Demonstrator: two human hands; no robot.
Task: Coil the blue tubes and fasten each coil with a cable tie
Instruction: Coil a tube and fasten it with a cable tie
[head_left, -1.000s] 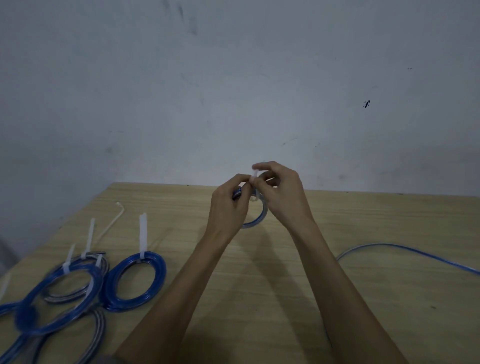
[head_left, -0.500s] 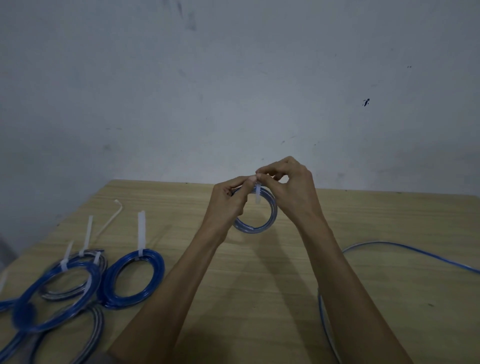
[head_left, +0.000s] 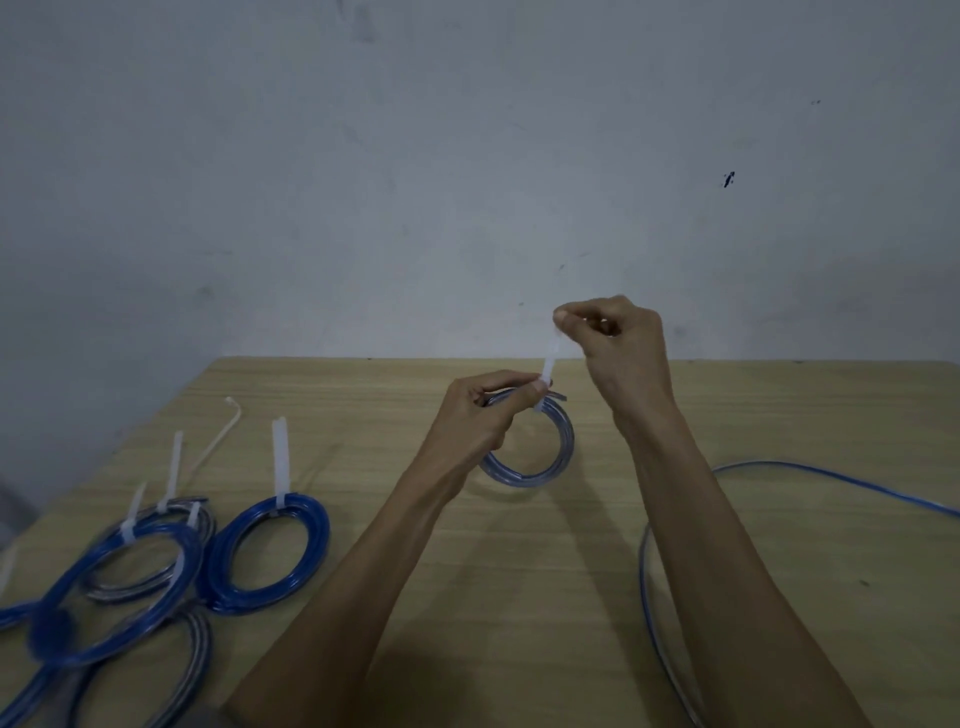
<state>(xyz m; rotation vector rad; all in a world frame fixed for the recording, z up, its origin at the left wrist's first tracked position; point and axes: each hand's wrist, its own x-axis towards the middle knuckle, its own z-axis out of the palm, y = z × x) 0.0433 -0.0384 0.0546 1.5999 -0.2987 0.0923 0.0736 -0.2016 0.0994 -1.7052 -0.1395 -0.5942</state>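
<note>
Head view: small coil (head_left: 530, 452) is held above the table (head_left: 571, 571), top pinched by left hand (head_left: 483, 415); cable tie (head_left: 548, 364) tail is pinched by right hand (head_left: 618, 343). Risk: if the left pinch slackens under the pull, loops spring loose. Versus 0.5 s ago, the right hand is raised and the tail drawn out.

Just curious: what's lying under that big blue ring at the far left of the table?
Under the big blue ring lie a paler grey-striped coil and another coil nearer the front edge. Where they cross, the ring hides them.
</note>
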